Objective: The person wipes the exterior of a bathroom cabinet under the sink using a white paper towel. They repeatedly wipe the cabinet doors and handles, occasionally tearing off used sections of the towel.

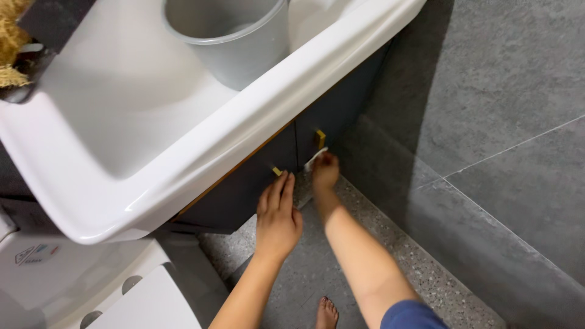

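Observation:
I look down past a white sink (244,116) at the dark cabinet (244,189) beneath it. My left hand (278,216) rests flat with fingers together against the left cabinet door, its fingertips just below a small yellow handle (276,171). My right hand (325,172) is closed around a small white cloth (313,159) and presses it on the right door, below a second yellow handle (320,138). My bare foot (326,314) shows at the bottom.
A grey plastic bucket (234,36) stands inside the sink basin. A white toilet (67,280) sits at the lower left. Grey tiled wall (487,122) rises on the right, and speckled grey floor (304,268) lies below. Straw-coloured fibre (11,42) lies at the top left.

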